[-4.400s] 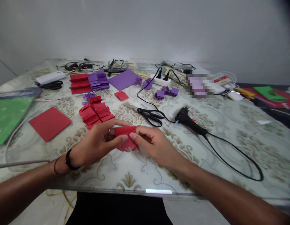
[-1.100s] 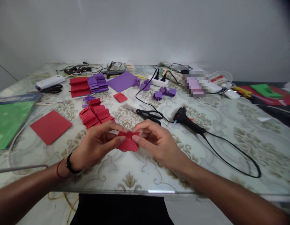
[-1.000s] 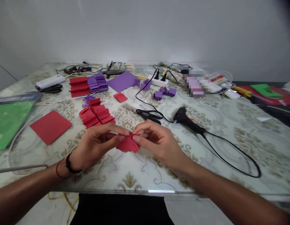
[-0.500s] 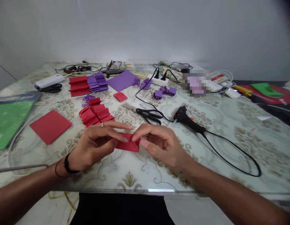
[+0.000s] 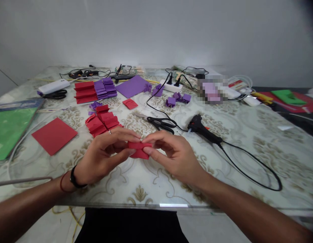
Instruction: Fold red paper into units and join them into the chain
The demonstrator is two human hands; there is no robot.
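Note:
A small folded piece of red paper [image 5: 140, 151] is pinched between both hands, low over the near middle of the table. My left hand [image 5: 106, 152] grips its left end, thumb below and fingers along the top edge. On the right end, my right hand [image 5: 173, 152] is closed with thumb and forefinger. Just beyond my left hand lie red pleated paper pieces [image 5: 103, 119]. A flat red paper square [image 5: 54, 136] rests to the left. Black-handled scissors [image 5: 160, 123] lie beyond my right hand.
A glue gun [image 5: 204, 130] with a looped black cord lies at right. Purple folded pieces [image 5: 178, 98], a purple sheet [image 5: 132, 86] and a white power strip [image 5: 171, 87] are farther back. A green sheet pack [image 5: 12, 130] sits at far left.
The fingers of my left hand have come down onto the paper's top edge. The red paper has tilted up and its upper edge is now bent over between the fingers.

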